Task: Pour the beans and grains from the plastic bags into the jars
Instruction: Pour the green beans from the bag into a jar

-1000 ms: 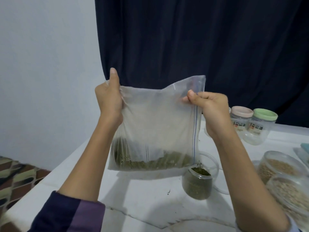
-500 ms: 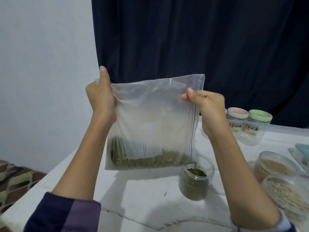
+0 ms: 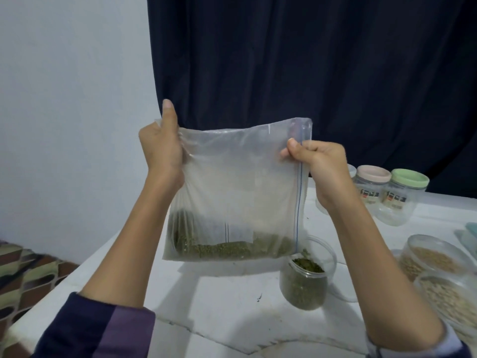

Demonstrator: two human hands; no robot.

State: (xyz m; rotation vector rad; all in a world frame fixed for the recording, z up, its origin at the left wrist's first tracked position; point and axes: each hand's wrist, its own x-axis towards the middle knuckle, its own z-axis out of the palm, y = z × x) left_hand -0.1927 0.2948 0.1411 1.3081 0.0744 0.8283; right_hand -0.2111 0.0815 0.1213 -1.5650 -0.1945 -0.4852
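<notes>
Holding a clear plastic bag (image 3: 232, 192) up above the white bench (image 3: 227, 301), the person grips it at both upper corners. The left hand (image 3: 161, 148) has its fingers curled round the bag's top left corner, thumb pointing straight up. The right hand (image 3: 318, 161) pinches the right edge between thumb and curled fingers, right at the blue zip strip that runs down that side. The bag hangs with a layer of small green beans (image 3: 227, 248) lying along its lower edge, heaped a little higher at the left. Its lower right corner sits just over the mouth of an open jar (image 3: 304, 285), which stands on the bench and is nearly full of the same green beans. Behind that jar, touching or just beside it, stands an empty clear jar (image 3: 327, 257). Farther back on the right are two closed jars, one with a pink lid (image 3: 373, 174) and one with a green lid (image 3: 410, 179), side by side. At the right edge two open jars hold pale grains (image 3: 428, 257). A dark curtain (image 3: 309, 60) hangs behind the bench.
</notes>
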